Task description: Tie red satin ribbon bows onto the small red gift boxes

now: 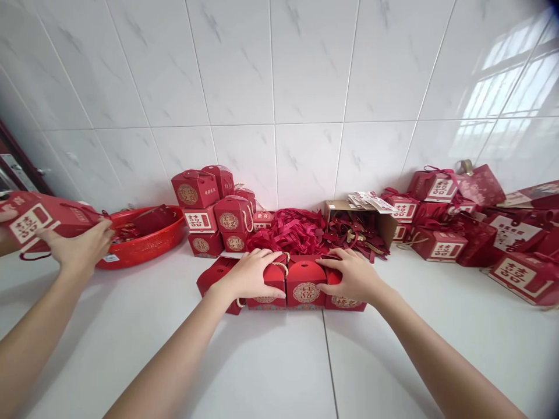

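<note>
Several red paper gift boxes with round gold emblems stand side by side in a row in front of me. My left hand wraps over a box with a twisted rope handle, thumb on its front. My right hand grips the box at the row's right end, its fingertips reaching the edge of the neighbouring box. That neighbouring box stands between my hands, with a small hole in its rounded top flap. At the row's left end another box sits at an angle.
At left, another person's hands hold a red box beside a red basin. Stacked gift boxes, red shredded paper and a carton of dark red ribbons line the tiled wall. More boxes crowd the right.
</note>
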The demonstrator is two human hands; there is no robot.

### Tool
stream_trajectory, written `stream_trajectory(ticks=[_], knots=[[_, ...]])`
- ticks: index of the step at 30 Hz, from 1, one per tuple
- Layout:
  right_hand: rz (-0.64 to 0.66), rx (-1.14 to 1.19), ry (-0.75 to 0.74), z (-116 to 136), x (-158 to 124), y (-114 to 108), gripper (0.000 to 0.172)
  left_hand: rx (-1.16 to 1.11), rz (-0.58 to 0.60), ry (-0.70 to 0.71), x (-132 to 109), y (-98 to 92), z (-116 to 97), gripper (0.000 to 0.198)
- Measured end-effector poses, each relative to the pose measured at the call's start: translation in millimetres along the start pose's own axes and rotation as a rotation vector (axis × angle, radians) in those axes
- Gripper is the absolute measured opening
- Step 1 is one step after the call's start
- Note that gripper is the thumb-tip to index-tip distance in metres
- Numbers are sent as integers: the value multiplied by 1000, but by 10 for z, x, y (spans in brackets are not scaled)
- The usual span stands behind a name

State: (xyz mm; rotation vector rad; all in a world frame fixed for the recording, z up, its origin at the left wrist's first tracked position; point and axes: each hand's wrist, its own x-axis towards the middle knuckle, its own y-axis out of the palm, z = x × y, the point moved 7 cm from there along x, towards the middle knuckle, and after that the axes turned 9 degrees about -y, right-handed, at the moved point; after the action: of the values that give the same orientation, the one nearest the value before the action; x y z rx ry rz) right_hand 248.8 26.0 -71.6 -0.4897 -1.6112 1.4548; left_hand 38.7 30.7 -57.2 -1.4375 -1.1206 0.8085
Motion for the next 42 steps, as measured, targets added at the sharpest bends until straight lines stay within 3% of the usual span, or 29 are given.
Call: stream_trajectory(ticks=[6, 10, 12, 15, 18, 25, 29, 32, 37, 39, 42], knots=[[64, 46, 38, -4, -39, -43, 66, 41, 25, 3, -13, 24, -74, 96], [178, 117, 119, -55, -12, 6, 104, 30, 83, -18, -27, 77, -70, 97], [167, 63, 84, -29, 52, 27, 113, 26, 124, -30, -29, 127, -56, 99], [181, 68, -23, 77, 138, 149, 112, 13, 125, -21, -28, 149, -51, 100], [216, 105, -12, 108, 152, 256, 115, -5, 120, -40, -31, 122, -36, 100], [154, 108, 29, -29, 39, -16, 104, -125, 46, -18, -56, 13, -219, 97], [174, 54, 118, -239, -73, -26, 98, -179, 149, 78, -120, 6, -324, 107], [275, 90, 159, -323, -137, 111, 102, -66, 202, 1, -203, -124, -29, 121], [316, 123, 161, -300, -141, 144, 101, -1, 234, -378, -303, -339, 814, 124], [324, 123, 172, -280, -139, 119, 101, -41, 266, -437, -277, -284, 928, 118], [339, 158, 142, -233, -142, 78, 100, -72, 244, -384, -167, -142, 768, 104]])
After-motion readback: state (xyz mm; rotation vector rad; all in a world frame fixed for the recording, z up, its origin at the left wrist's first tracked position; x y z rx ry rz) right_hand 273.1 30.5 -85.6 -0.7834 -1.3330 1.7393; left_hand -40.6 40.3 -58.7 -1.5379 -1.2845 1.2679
